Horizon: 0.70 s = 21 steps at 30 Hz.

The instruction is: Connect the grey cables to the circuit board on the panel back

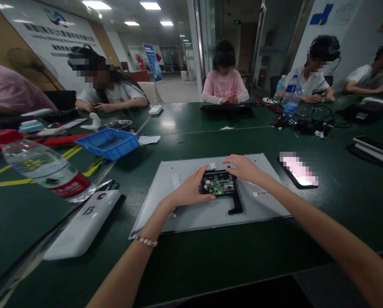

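A green circuit board [219,185] in a black plastic frame [235,205] lies over the middle of a flat grey metal panel [191,218]. My left hand [188,188] grips the board's left side, thumb along the near edge and fingers at the far edge. At the far right corner, the bent fingers of my right hand [243,167] hold the black frame; part of that grip is hidden. One arm of the frame sticks out toward me on the right. White labels and a small tab show on the panel's surface.
Left of the panel are a white power bank [85,226], a red-capped water bottle [50,167] and a blue basket [110,143]. A lit phone [299,171] lies to the right. Farther back stand plastic bottles [290,96] beside cables; several people sit around the green table [230,252].
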### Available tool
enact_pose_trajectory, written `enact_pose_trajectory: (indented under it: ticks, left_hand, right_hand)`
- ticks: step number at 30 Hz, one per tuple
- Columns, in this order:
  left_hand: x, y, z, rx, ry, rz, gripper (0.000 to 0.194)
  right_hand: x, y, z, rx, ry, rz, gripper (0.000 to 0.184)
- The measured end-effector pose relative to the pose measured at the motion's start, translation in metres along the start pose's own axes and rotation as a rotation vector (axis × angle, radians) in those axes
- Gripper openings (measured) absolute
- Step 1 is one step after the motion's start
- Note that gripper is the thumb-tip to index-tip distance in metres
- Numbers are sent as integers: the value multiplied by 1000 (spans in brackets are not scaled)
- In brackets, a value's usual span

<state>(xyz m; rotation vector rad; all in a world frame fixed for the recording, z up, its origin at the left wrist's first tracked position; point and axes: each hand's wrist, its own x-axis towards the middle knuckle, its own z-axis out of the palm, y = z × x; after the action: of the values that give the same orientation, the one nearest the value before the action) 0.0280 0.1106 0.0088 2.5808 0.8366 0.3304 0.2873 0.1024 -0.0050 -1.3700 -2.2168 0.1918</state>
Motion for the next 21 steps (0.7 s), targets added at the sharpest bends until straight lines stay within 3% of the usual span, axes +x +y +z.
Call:
enact_pose_trajectory:
  ticks: [5,10,15,21]
  left_hand:
    - [-2,-1,5,24,49,8,101]
    - [-3,-2,7,52,60,18,100]
    - [-2,-4,10,68,60,9,97]
    - [-1,-1,8,74,38,-13,97]
  right_hand:
    - [40,2,20,21,-79,-22,22]
    - [51,0,27,-74,-130,-76,18]
    - [43,-4,10,-255,-119,-94,23]
    - [2,19,-20,-254,-59,69,24]
